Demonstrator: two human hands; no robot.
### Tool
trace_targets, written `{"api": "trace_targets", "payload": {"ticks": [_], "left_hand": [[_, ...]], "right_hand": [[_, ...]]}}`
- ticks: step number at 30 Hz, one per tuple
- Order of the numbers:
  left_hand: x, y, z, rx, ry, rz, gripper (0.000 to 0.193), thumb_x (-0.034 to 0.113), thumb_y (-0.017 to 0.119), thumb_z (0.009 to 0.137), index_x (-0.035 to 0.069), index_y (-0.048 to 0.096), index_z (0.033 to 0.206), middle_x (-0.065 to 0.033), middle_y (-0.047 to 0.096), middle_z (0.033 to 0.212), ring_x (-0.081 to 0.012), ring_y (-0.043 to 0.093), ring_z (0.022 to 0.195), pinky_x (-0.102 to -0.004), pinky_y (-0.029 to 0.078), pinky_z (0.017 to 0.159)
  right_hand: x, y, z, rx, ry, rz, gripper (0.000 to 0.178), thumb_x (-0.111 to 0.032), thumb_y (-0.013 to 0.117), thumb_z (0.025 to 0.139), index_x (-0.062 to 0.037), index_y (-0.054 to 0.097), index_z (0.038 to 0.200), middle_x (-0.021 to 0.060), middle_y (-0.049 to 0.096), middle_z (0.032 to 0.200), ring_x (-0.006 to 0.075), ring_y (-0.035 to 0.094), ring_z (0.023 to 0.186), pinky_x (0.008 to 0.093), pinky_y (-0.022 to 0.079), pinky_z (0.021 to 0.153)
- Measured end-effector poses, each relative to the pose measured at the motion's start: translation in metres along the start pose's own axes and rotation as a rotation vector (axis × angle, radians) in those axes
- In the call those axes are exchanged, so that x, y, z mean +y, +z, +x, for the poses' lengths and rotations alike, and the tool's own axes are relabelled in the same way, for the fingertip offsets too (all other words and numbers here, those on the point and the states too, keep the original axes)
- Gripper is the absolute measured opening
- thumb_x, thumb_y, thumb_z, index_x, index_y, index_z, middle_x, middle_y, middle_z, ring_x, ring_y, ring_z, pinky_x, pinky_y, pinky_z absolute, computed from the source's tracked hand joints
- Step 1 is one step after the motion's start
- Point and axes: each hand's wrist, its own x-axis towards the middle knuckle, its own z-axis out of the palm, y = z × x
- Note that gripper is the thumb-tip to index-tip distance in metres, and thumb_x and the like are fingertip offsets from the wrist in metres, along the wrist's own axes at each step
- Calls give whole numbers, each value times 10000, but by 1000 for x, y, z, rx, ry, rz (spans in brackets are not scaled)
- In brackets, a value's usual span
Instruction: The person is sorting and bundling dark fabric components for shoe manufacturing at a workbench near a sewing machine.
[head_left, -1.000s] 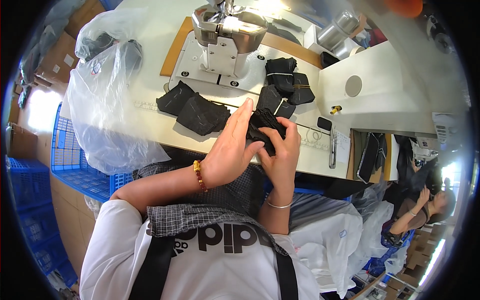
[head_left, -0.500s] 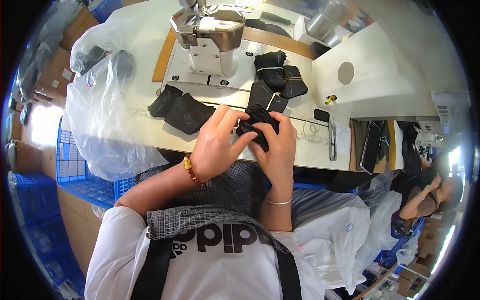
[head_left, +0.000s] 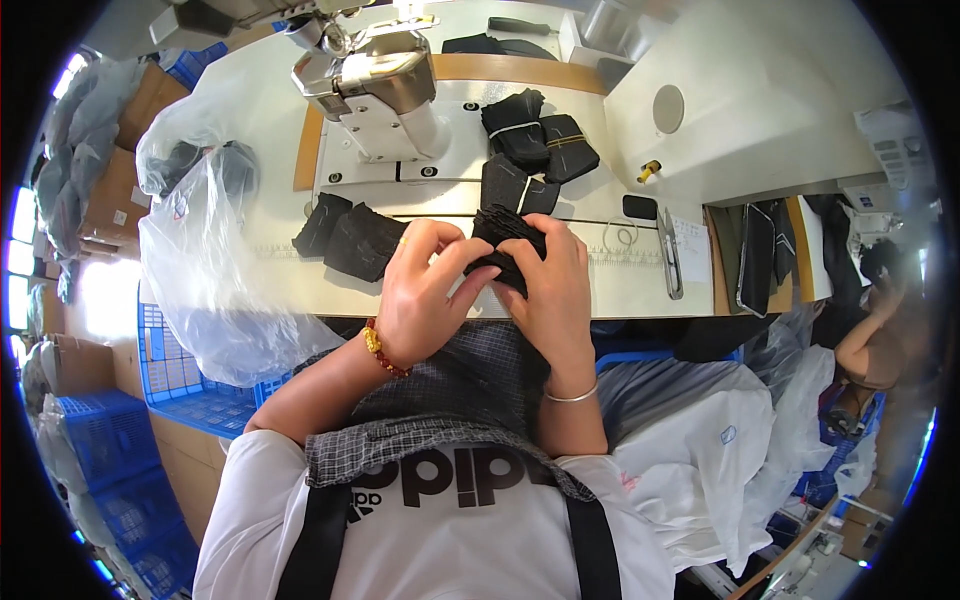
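A thick stack of black fabric pieces (head_left: 508, 228) is gripped between my two hands at the table's front edge, its many layers showing at the top. My left hand (head_left: 420, 292) pinches the near left side, thumb and index finger close together. On the other side my right hand (head_left: 552, 292) curls its fingers over the stack, with the thumb at its lower edge. To the left of my hands lie two black fabric bundles (head_left: 365, 242), one partly behind the other. Just beyond the stack rest several more bundles tied with bands (head_left: 518, 130).
A sewing machine head (head_left: 385, 95) stands behind the bundles. Tweezers (head_left: 670, 255) and a small black pad (head_left: 640, 207) lie at right. Clear plastic bags (head_left: 200, 270) hang over the left table edge beside a blue crate (head_left: 200, 395). Another person (head_left: 870, 340) sits far right.
The view has shifted a little, so the machine and bundles sit further left. Both hands stay on the stack; my left fingers have bent in more.
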Motion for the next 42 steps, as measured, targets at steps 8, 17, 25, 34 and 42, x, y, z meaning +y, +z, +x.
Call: {"api": "trace_targets", "payload": {"ticks": [8, 17, 25, 34, 42], "left_hand": [[-7, -5, -9, -58, 281, 165, 357, 135, 860, 698, 95, 734, 1029, -61, 572, 965, -268, 578, 874, -373, 522, 745], [-8, -3, -5, -160, 228, 120, 354, 2, 788, 682, 25, 710, 1026, -96, 663, 971, -307, 633, 919, -391, 537, 796], [-7, -6, -8, -220, 111, 24, 377, -14, 793, 643, 17, 680, 1001, -108, 677, 969, -323, 644, 923, -400, 540, 798], [-15, -8, -20, -242, 168, 29, 327, -12, 739, 665, 30, 661, 980, -116, 673, 1079, -303, 649, 1003, -381, 569, 799], [-15, -7, -25, -236, 160, 8, 349, -33, 761, 625, 25, 664, 955, -123, 656, 1065, -310, 640, 949, -394, 551, 765]], "right_hand": [[2, -3, 0, 13, -13, 9, 454, -77, 827, 631, -94, 639, 1043, 122, 549, 1228, 320, 560, 1129, 456, 429, 997], [2, -10, 2, -30, -9, 68, 491, -163, 862, 633, -95, 644, 1067, 129, 544, 1241, 325, 545, 1155, 463, 414, 1016], [17, -3, -1, -31, 9, 157, 397, -286, 848, 739, -60, 695, 1027, 155, 576, 1241, 365, 534, 1163, 476, 395, 1022], [13, -6, 1, -43, 83, 258, 352, -216, 858, 713, -37, 711, 978, 160, 585, 1232, 363, 559, 1133, 443, 452, 966], [16, -1, -1, -2, 88, 249, 226, -27, 766, 757, -7, 706, 974, 157, 599, 1211, 354, 600, 1104, 416, 493, 927]]}}
